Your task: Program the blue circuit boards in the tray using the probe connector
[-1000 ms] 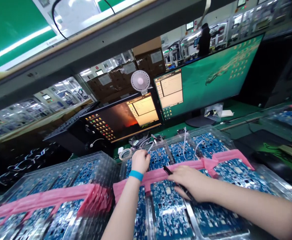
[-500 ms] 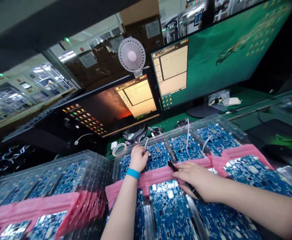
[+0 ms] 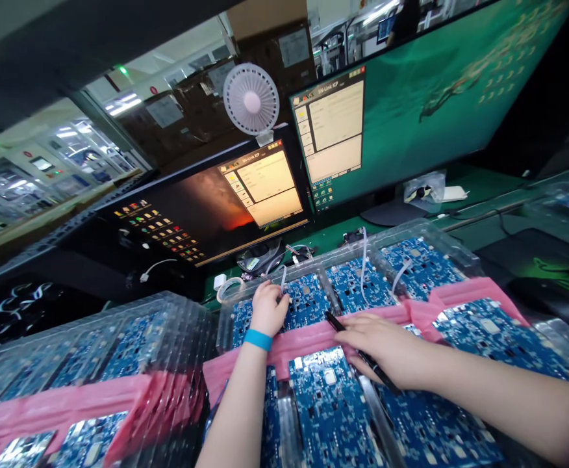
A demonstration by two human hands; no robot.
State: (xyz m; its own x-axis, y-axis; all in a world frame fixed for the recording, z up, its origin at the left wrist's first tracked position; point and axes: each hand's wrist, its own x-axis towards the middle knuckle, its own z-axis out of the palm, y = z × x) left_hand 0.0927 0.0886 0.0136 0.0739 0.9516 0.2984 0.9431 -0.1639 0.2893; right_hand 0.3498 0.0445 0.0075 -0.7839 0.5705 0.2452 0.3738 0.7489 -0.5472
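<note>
My left hand (image 3: 267,308), a blue band at its wrist, rests over a blue circuit board (image 3: 308,304) in the back row of a clear plastic tray (image 3: 336,300). Its thumb and fingers are pinched at the lower end of a short white cable (image 3: 283,276); the contact itself is partly hidden. A black pen (image 3: 334,320) slants through my right hand (image 3: 379,348), whose fingers are closed around it. That hand lies low over the pink foam strip (image 3: 308,338) and the front boards (image 3: 326,403). More white cables (image 3: 364,266) stand up from boards to the right.
Stacked clear trays (image 3: 177,325) with boards and pink strips stand at the left. Behind the tray are two lit monitors (image 3: 425,110), a white fan (image 3: 251,101), a tape roll (image 3: 230,289) and loose cables (image 3: 299,253). A dark computer mouse (image 3: 540,292) lies at the right.
The camera view has shifted slightly, so the scene sits a little further left and up. Both hands keep nearly the same pose, with the pen still in the right one.
</note>
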